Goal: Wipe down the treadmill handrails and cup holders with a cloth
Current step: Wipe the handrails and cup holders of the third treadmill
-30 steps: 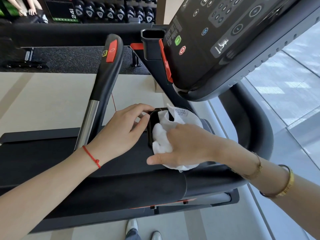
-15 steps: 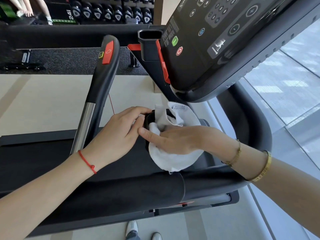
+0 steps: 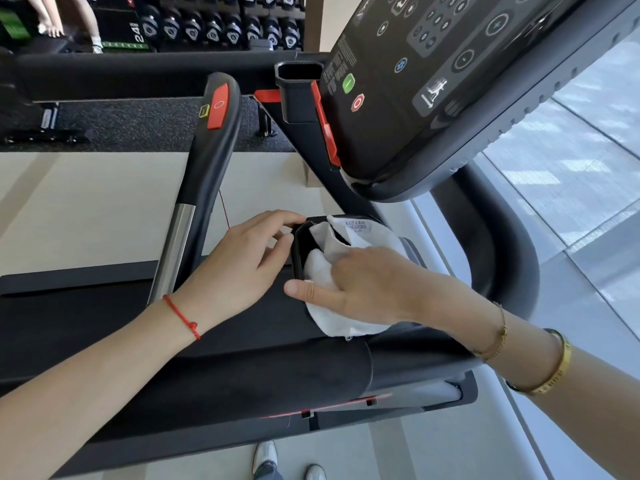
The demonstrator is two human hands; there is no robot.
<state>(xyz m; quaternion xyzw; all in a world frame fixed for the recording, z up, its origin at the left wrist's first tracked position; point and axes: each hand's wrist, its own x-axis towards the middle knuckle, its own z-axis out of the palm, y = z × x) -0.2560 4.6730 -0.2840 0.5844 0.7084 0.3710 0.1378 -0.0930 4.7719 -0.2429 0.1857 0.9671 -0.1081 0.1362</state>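
Note:
A black cup holder (image 3: 298,252) sits low in the treadmill's console tray. A white cloth (image 3: 346,322) with a printed label is stuffed into it and spills over its near rim. My right hand (image 3: 363,285) grips the cloth from the right, thumb stretched along the holder's near edge, fingers curled into the fabric. My left hand (image 3: 242,261) rests on the holder's left rim with curled fingertips touching it. A black handrail (image 3: 207,161) with a red button rises to the left, and a curved handrail (image 3: 512,265) runs on the right. A second cup holder (image 3: 299,88) stands further back.
The treadmill console (image 3: 450,81) with green and red buttons overhangs the holder closely from upper right. The black belt and front bar (image 3: 242,368) lie below my arms. A dumbbell rack (image 3: 214,26) and a person's legs are at the back. My shoes (image 3: 266,459) show on the floor.
My right hand has shifted with the cloth from the holder's far side back toward its near rim, thumb moving down. My left hand has stayed on the left rim.

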